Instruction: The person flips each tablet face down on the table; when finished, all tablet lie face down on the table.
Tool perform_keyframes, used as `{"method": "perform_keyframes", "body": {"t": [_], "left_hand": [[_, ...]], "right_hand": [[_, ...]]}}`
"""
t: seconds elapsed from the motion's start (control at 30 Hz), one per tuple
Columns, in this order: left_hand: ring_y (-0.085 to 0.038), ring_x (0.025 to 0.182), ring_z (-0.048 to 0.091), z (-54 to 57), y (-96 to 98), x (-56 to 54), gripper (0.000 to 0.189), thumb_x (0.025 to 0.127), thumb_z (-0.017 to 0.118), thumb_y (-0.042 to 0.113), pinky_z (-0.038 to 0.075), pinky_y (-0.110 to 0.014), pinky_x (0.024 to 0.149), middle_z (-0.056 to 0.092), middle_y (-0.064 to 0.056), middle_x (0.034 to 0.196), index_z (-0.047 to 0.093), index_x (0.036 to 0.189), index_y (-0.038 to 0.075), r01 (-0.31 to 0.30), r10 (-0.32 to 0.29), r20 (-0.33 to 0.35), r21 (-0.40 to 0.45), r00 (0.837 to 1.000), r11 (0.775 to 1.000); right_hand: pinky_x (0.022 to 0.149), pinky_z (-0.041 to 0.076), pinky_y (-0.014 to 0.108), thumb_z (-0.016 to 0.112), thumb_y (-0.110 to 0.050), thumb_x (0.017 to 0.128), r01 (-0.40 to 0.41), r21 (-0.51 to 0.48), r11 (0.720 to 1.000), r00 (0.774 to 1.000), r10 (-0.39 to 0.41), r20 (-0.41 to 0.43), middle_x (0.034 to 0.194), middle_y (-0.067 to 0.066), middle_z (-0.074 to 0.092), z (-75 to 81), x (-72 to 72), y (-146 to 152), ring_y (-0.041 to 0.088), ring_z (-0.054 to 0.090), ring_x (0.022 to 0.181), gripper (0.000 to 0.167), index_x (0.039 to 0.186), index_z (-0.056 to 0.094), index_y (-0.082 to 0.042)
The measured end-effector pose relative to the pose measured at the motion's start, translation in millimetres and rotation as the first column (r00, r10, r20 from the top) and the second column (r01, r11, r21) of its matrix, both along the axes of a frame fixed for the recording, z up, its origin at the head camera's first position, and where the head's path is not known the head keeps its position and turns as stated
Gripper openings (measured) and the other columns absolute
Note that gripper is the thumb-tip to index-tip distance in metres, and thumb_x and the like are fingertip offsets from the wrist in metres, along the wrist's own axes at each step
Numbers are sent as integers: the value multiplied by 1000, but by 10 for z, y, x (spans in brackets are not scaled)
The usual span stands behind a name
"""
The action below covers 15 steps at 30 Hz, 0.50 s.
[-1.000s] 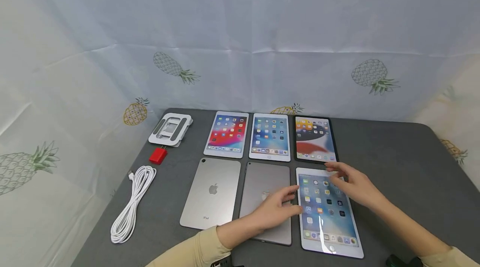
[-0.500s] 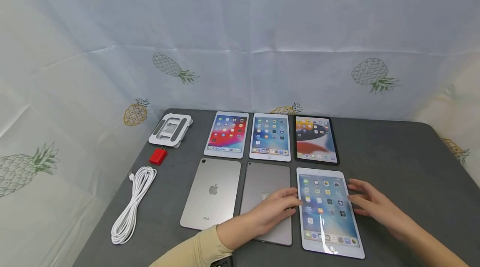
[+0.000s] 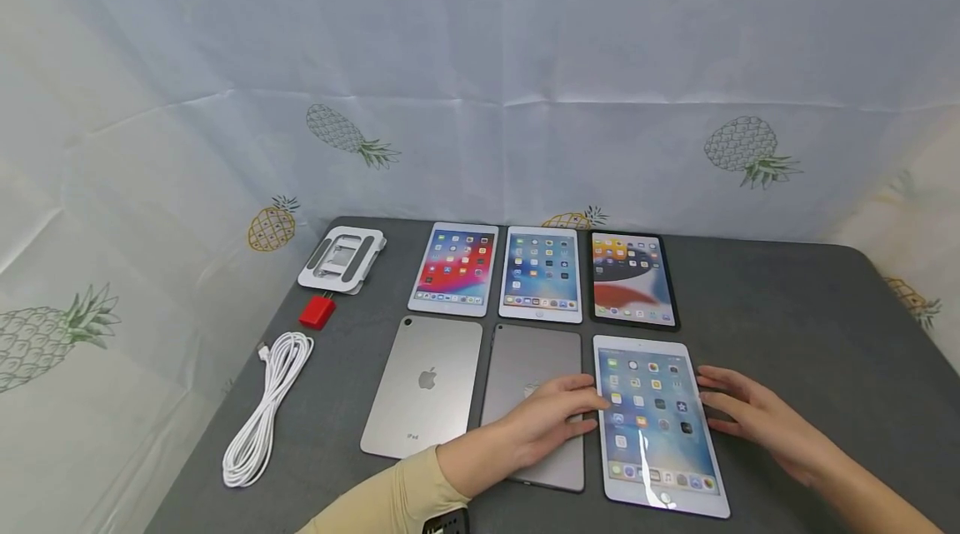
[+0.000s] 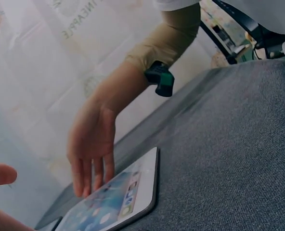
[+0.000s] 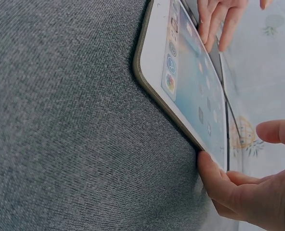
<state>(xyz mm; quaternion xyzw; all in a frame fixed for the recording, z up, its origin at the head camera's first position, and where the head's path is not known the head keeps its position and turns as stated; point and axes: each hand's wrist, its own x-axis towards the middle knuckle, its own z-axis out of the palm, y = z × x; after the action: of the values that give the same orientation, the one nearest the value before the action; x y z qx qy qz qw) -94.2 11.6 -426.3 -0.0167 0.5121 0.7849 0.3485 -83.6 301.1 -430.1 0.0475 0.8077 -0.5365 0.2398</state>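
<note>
A white-framed tablet (image 3: 660, 426) lies face up and lit at the front right. My left hand (image 3: 543, 426) reaches across the back of a grey tablet (image 3: 534, 363), its fingertips at the white tablet's left edge. On the opposite side my right hand (image 3: 761, 421) rests low, fingers against the right edge. Seen from the right wrist, the fingertips of the right hand (image 5: 243, 192) press the tablet's side with the thumb raised apart. The left wrist view shows the right hand's palm (image 4: 95, 137) turned toward the tablet, fingers extended.
Behind lie a tablet with a red wallpaper (image 3: 453, 267), one with a blue screen (image 3: 540, 271) and a black-framed one (image 3: 632, 277). A silver tablet (image 3: 422, 384) lies face down. Leftward are a white folding stand (image 3: 342, 257), a red charger plug (image 3: 317, 312) and a coiled white cable (image 3: 266, 413).
My right hand has moved from the tablet's upper right corner down and outward to its right edge. The left hand has shifted slightly at the left edge; the tablet stays nearly in place.
</note>
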Motion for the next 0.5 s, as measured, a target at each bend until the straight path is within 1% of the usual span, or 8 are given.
{"method": "perform_keyframes", "body": {"t": [0.1,0.23,0.33,0.5], "left_hand": [[-26,123,49,-5,-1,1,70,85,60,-2,36,-47,109,45,-23,138,24,143,-18,-9,9,-5,4,1000,1000],[-28,126,48,-13,-6,-5,69,86,60,-3,37,-45,108,43,-25,142,26,143,-18,-29,29,-11,7,1000,1000],[-28,128,47,-16,-7,-13,66,86,61,-3,38,-44,107,43,-24,142,29,143,-17,-45,45,-12,-8,999,999],[-24,125,48,-21,-17,-28,63,86,62,-4,41,-40,106,45,-19,138,34,141,-16,-58,58,-9,-27,998,998]], "right_hand": [[92,52,42,46,-25,104,-10,-13,1000,1000,10,5,148,39,21,-3,-7,10,39,43,128,67,146,14,17],[91,52,38,48,-25,103,-8,-21,1000,1000,9,13,149,38,21,12,-13,0,32,46,127,68,147,16,15],[92,52,36,50,-25,103,-7,-30,1000,1000,7,19,150,37,20,21,-19,-19,27,47,126,68,147,17,14],[94,51,37,49,-24,103,-32,-46,998,999,32,13,150,38,19,15,-21,-54,31,44,128,67,147,17,16]]}}
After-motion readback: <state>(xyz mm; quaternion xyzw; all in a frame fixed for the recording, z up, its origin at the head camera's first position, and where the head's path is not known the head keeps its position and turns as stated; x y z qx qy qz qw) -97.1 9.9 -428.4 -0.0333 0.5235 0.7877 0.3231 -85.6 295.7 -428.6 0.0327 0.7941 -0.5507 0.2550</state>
